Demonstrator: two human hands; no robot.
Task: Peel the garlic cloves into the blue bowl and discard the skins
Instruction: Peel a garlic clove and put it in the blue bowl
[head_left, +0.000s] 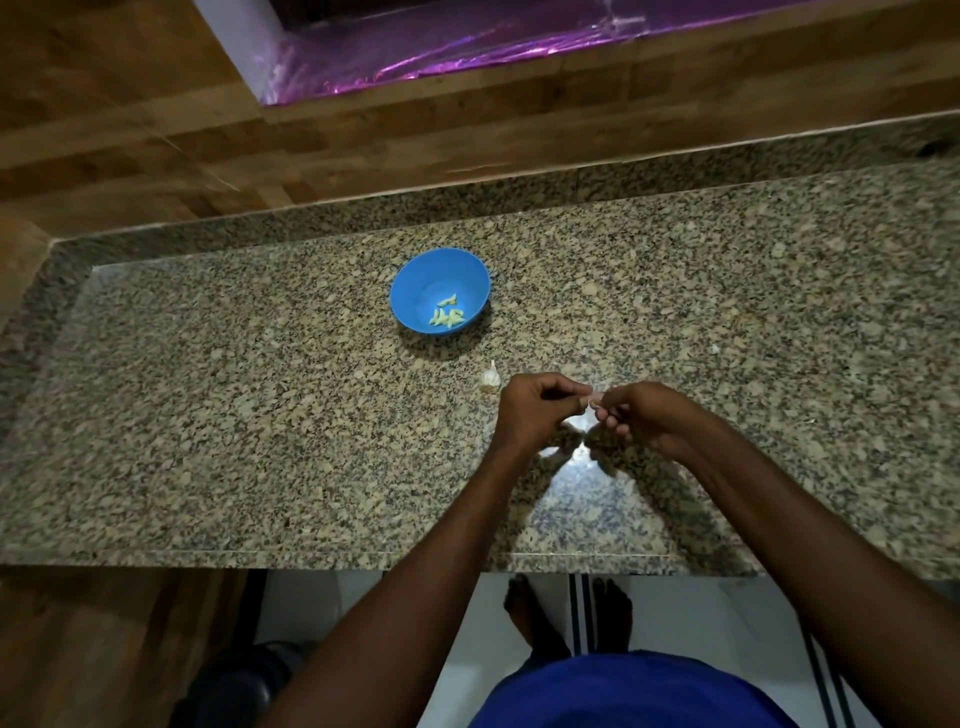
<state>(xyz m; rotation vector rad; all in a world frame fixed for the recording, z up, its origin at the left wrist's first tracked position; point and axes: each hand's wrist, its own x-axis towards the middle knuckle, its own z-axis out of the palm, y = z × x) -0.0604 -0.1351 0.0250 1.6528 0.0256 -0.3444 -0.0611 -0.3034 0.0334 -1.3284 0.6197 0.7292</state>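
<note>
Pinching one garlic clove (592, 401) between left hand (535, 410) and right hand (641, 415), above desk (260, 415), near blue bowl (439, 290).

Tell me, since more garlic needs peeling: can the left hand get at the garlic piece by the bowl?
Probably yes. The garlic piece lies on bare counter just beside the left hand, nothing between them; but that hand is pinching a clove with the right hand.

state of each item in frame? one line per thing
blue bowl: upright on the counter, holds several peeled cloves
garlic piece: unpeeled, lying on the counter near the left hand
clove: pinched between both hands, skin partly on
left hand: grip on the clove
right hand: grip on the clove
</note>
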